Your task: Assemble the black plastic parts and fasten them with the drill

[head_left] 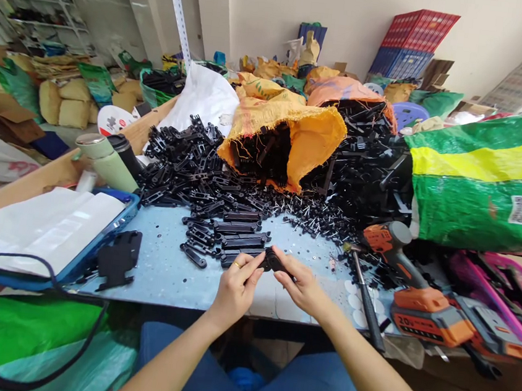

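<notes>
Over the front edge of the blue worktable [158, 281], my left hand [238, 283] and my right hand [300, 287] meet at a small black plastic part [273, 260]. Both hands are closed on it, thumbs and fingers pinching from either side; the fingers hide much of its shape. Just beyond my hands lie rows of long black plastic arms [242, 240], with shorter black links [198, 237] to their left. Behind these spreads a heap of black links [185, 162]. Loose screws [308, 216] are scattered to the right of the rows.
An orange cordless drill [430, 313] and a hammer [366, 297] lie at the right. A yellow woven sack [325, 143] spills black parts at the back. To the left are a flat black plate [118, 259], a blue tray [131, 210] under paper, and a green bottle [108, 164].
</notes>
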`<state>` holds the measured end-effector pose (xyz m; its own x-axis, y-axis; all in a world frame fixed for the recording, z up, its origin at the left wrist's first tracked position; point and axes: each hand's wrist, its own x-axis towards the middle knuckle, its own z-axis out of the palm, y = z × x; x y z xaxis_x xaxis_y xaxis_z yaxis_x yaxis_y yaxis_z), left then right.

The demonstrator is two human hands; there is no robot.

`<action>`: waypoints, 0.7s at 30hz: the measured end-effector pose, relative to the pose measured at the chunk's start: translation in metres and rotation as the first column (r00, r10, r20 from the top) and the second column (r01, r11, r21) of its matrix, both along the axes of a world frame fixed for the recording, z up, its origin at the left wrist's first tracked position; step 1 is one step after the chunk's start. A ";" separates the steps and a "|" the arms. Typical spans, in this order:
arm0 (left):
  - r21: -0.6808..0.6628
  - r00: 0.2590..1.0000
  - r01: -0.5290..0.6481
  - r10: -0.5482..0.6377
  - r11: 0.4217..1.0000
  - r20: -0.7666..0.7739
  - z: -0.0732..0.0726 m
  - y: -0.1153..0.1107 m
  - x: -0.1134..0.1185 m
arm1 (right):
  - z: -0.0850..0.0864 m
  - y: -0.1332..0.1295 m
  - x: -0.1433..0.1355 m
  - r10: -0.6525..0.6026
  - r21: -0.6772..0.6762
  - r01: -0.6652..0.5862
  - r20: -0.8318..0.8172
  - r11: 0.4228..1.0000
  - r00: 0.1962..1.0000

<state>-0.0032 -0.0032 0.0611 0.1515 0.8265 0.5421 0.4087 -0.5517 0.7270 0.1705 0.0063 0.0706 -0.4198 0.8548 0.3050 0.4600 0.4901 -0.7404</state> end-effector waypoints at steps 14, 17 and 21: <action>-0.012 0.984 -0.064 0.065 0.998 0.164 0.005 0.007 0.010 | -0.021 -0.019 -0.040 -0.232 0.048 0.250 -0.234 0.967 0.944; -0.246 0.936 -0.145 0.214 0.958 0.279 -0.019 -0.003 0.019 | -0.032 -0.009 -0.035 -0.143 0.033 0.146 -0.072 0.989 0.987; -0.592 0.884 -0.128 0.362 0.796 0.296 -0.050 -0.025 0.017 | -0.031 0.049 0.002 -0.259 0.199 0.204 0.309 0.958 0.915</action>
